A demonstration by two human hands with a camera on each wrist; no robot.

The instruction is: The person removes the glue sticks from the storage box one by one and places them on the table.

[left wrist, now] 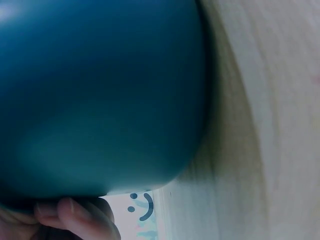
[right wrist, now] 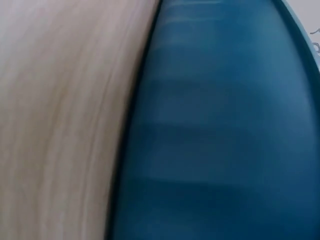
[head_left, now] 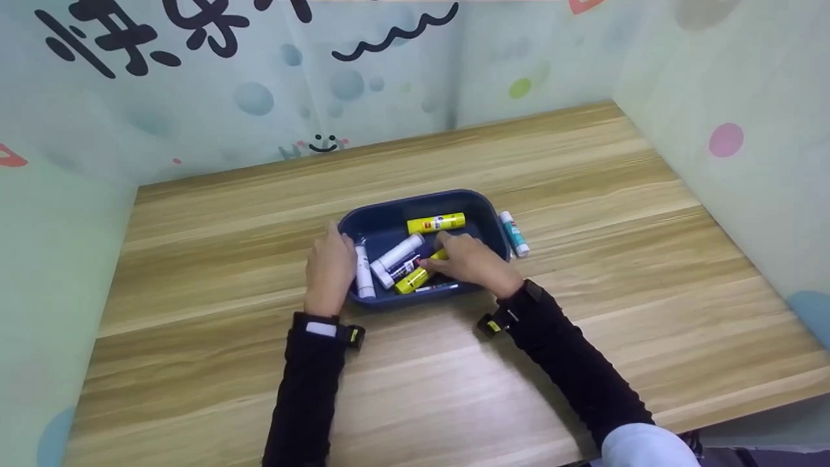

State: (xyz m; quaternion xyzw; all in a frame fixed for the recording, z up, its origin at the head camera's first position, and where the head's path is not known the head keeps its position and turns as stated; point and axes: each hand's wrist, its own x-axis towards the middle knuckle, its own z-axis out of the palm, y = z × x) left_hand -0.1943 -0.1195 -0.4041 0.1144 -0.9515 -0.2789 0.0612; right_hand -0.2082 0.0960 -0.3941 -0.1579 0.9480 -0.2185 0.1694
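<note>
A dark blue plastic basin (head_left: 389,206) stands on the table with several stick-shaped tubes in it. My left hand (head_left: 329,269) grips its left rim; in the left wrist view the curled fingers (left wrist: 75,217) sit at the edge of the basin wall (left wrist: 100,100). Inside, my right hand (head_left: 476,263) pinches the upper end of a yellow glue stick (head_left: 414,280), partly covering it. Around that stick lie a white tube (head_left: 399,253), another white tube (head_left: 364,272) by the left wall, and a dark-labelled tube (head_left: 405,267). The right wrist view shows only the basin's outer wall (right wrist: 215,125) and table.
A second yellow glue stick (head_left: 436,223) lies along the basin's back side. A thin pen-like item (head_left: 436,287) rests near the front wall. Outside, a white and teal glue stick (head_left: 513,233) lies on the wooden table (head_left: 616,259) against the right side. Printed walls (head_left: 402,97) enclose the table.
</note>
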